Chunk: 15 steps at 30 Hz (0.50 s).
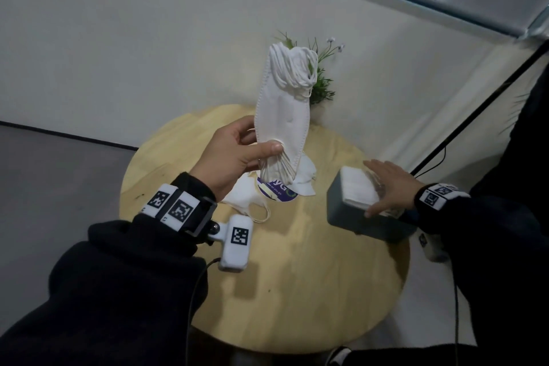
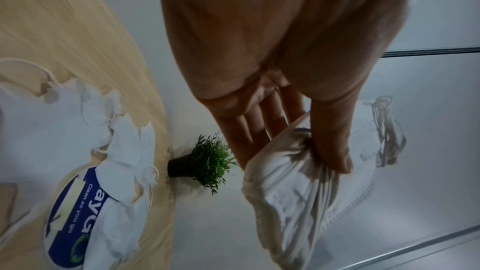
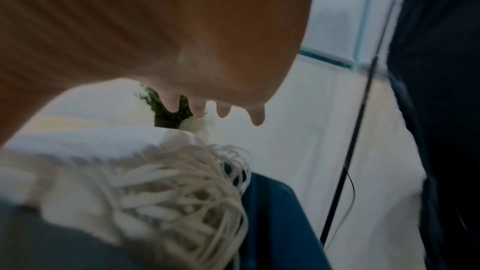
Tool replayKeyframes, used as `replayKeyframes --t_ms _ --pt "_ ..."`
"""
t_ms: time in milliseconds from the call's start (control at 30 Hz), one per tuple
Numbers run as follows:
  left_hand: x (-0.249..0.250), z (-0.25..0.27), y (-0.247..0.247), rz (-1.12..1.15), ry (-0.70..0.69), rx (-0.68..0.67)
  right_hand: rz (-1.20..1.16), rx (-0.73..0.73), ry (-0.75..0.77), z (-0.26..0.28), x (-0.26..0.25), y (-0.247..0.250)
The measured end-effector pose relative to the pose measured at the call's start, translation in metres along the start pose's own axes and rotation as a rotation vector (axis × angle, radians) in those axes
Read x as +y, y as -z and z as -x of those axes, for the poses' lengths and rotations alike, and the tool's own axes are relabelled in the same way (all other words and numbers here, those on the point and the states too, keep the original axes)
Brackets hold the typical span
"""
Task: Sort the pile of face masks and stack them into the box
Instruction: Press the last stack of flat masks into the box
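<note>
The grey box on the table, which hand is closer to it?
Right. The right hand rests flat on the masks stacked in the grey box; the left hand is raised away from it, holding a bundle of masks.

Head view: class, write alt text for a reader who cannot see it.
The left hand holds a bunch of white face masks upright above a round wooden table. The right hand rests flat on masks stacked in a grey box; loose masks lie between.
</note>
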<state>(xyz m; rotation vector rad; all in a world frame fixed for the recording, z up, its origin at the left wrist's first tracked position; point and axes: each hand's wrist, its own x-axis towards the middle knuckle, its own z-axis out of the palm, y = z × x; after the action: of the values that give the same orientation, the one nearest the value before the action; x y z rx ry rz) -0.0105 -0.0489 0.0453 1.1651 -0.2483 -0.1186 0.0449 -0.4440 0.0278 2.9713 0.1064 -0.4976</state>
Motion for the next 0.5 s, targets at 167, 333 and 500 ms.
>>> replayKeyframes --t_ms 167,333,500 --pt "-0.007 -0.006 -0.006 -0.02 0.012 -0.001 0.219 -0.113 0.026 -0.024 -0.006 0.008" --pt "-0.012 -0.013 -0.009 -0.051 0.023 0.0 0.22 -0.041 0.091 -0.021 -0.02 0.009" --pt "-0.018 -0.012 -0.01 -0.102 0.052 0.012 -0.028 -0.103 0.156 0.0 -0.051 -0.006"
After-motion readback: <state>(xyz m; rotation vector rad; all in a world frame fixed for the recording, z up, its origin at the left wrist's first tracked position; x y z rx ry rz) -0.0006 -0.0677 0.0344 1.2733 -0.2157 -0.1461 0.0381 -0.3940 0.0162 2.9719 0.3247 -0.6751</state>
